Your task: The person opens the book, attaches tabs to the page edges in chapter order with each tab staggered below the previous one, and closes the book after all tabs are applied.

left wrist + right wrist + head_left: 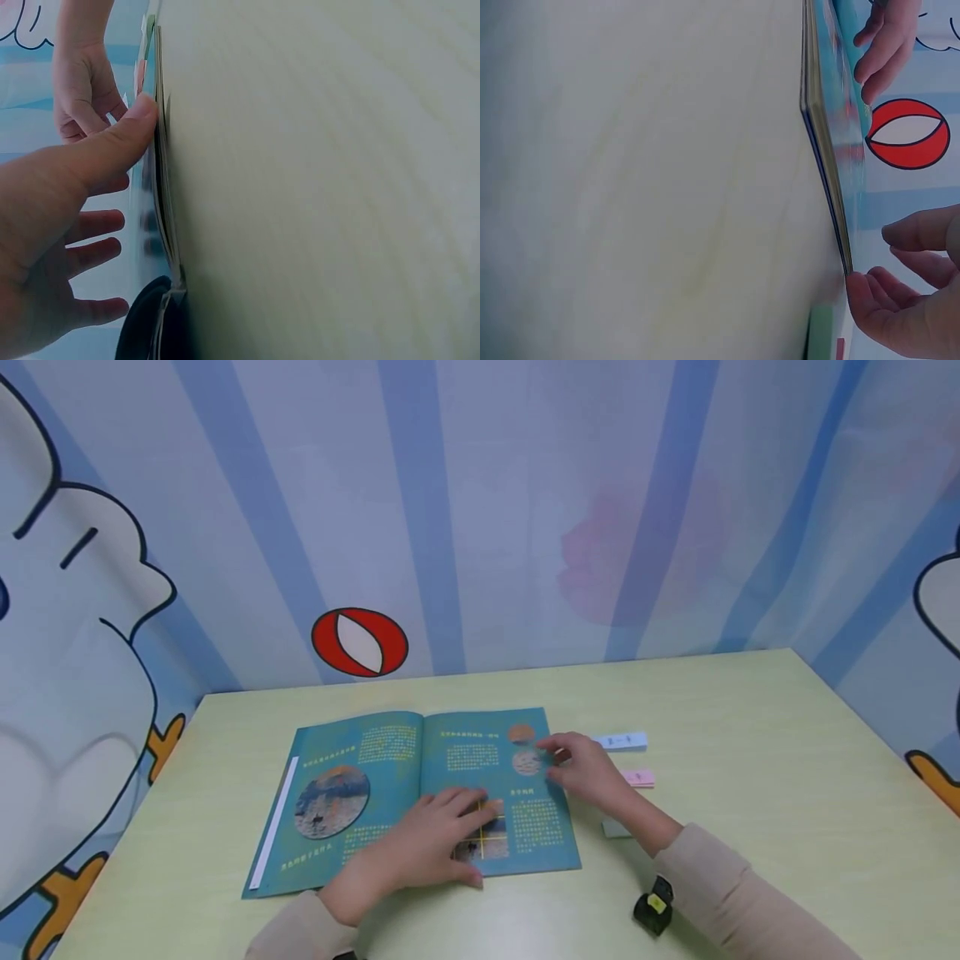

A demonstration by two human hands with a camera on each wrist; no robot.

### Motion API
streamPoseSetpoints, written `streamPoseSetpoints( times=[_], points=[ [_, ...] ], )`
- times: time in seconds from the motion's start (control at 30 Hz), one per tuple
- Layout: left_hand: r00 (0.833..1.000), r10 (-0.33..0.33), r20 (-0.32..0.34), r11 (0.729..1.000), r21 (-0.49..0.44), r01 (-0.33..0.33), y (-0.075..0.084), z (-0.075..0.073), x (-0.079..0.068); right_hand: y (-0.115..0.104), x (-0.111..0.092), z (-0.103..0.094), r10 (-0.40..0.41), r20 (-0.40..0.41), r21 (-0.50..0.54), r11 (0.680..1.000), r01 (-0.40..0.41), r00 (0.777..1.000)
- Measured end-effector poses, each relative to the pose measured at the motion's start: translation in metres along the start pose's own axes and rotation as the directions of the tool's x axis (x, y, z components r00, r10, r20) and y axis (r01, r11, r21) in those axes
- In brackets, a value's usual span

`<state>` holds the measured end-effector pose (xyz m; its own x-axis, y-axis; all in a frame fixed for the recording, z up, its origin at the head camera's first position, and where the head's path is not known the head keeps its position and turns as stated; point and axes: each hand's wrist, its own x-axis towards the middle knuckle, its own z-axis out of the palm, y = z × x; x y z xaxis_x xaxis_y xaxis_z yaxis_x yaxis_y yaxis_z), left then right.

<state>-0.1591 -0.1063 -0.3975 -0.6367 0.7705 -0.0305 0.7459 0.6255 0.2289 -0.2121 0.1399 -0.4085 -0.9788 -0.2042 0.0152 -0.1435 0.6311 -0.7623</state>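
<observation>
An open magazine [465, 781] with teal pages, yellow print and round photos lies on the table. Across the lower part of its right page rests my left hand [427, 843], fingers spread over a photo with yellow grid lines. In the left wrist view the left thumb lies at the magazine's near edge. My right hand [588, 772] is at the outer edge of the right page. Its thumb [861, 296] touches that edge from the side, while the index finger [919, 229] stays apart above the page. A white strip [273, 822] runs along the left page's outer margin.
Right of the magazine lie a white slip [626, 742] with handwriting, a pink slip [639, 778] and a pale green one [615, 829], partly behind the right hand and forearm. A striped cartoon backdrop [502, 527] rises behind the pale table [750, 777].
</observation>
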Motion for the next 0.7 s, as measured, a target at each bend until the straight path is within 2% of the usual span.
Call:
streamPoseSetpoints(
  times=[0.27,0.7],
  points=[
    [0.999,-0.006,0.036,1.000,-0.010,0.006,0.0007,0.0025,0.0002,0.0018,0.0027,-0.0003,0.079,0.043,0.003,0.997,-0.079,0.996],
    [0.999,0.018,0.037,0.998,-0.057,-0.016,0.0040,-0.0012,0.0000,0.0005,0.0042,-0.0005,0.093,0.056,0.021,0.995,-0.094,0.994]
  ],
)
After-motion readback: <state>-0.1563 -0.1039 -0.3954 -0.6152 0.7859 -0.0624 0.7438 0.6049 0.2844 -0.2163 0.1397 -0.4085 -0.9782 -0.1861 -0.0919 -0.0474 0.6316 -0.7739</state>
